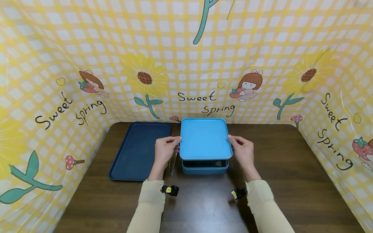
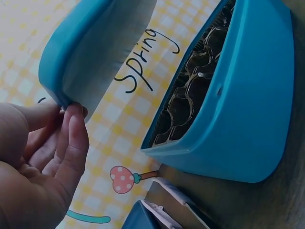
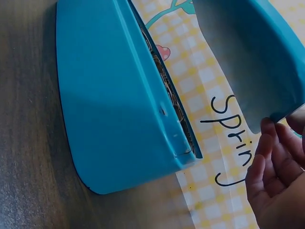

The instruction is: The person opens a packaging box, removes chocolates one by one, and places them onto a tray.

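A light blue square lid [image 1: 206, 139] is held level above a blue box [image 1: 205, 171], with a gap between them. My left hand [image 1: 166, 150] pinches the lid's left edge between thumb and fingers. At the opposite edge, my right hand [image 1: 242, 152] pinches it the same way. In the left wrist view the box [image 2: 248, 105] stands uncovered, and a dark insert [image 2: 186, 102] with rounded compartments shows inside. The lid's underside [image 3: 238, 62] is visible in the right wrist view. From the head view, the lid hides most of the box's inside.
A dark blue tray [image 1: 140, 152] lies on the brown wooden table [image 1: 291, 181], left of the box. Metal tongs [image 1: 173, 165] lie between tray and box, partly behind my left hand. A yellow checked cloth [image 1: 186, 64] hangs around the back and sides.
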Demonstrator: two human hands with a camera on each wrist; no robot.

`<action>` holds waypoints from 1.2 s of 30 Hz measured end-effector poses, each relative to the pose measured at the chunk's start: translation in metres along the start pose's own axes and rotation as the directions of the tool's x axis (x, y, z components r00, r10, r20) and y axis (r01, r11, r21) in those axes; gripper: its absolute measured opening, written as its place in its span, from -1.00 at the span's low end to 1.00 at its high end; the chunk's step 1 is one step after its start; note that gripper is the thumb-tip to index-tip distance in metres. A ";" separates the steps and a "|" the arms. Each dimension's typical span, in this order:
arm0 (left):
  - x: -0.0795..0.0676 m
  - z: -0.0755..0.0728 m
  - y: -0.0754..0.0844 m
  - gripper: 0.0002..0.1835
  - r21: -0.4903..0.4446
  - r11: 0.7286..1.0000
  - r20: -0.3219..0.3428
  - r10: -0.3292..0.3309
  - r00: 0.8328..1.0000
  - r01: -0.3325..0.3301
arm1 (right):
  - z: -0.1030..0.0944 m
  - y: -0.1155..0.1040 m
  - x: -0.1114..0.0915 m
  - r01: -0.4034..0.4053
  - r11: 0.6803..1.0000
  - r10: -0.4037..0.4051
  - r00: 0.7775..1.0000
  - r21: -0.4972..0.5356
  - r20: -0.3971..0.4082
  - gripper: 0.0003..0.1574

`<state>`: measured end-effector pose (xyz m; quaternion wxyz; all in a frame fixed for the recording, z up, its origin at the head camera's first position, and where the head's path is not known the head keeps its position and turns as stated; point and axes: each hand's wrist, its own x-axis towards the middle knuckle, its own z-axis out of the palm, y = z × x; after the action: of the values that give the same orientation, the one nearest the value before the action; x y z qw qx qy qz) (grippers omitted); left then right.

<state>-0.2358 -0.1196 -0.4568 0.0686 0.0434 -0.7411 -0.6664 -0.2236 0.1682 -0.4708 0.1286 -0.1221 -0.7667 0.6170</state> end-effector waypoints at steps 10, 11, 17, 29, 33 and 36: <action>-0.002 0.003 0.000 -0.80 0.009 1.000 -0.009 0.018 1.000 -0.018 | -0.001 0.002 -0.001 -0.017 1.000 0.018 0.996 -0.010 0.093 -0.41; -0.002 0.005 -0.001 -0.80 0.021 1.000 -0.009 0.019 1.000 -0.019 | -0.002 0.002 -0.001 -0.021 1.000 0.022 0.995 -0.009 0.100 -0.41; -0.009 0.016 -0.001 -0.72 0.112 0.993 0.017 0.040 0.999 -0.042 | -0.007 0.003 -0.001 -0.042 0.999 0.040 0.994 0.016 0.105 -0.42; -0.027 0.063 0.012 -0.43 0.138 0.987 0.173 0.061 0.983 -0.085 | -0.035 0.006 0.004 -0.098 0.995 0.099 0.995 0.033 -0.015 -0.45; -0.036 0.085 0.018 -0.36 0.104 0.992 0.203 0.045 0.978 -0.068 | -0.050 0.007 0.007 -0.124 0.991 0.127 0.990 0.052 -0.060 -0.43; -0.041 0.101 0.022 -0.34 0.077 0.996 0.241 0.028 0.970 -0.048 | -0.064 0.007 0.011 -0.144 0.987 0.150 0.983 0.066 -0.103 -0.41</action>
<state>-0.2109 -0.0115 -0.4473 -0.0103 -0.0486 -0.7714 -0.6344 -0.2120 0.2318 -0.4640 0.1272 -0.2077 -0.7294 0.6393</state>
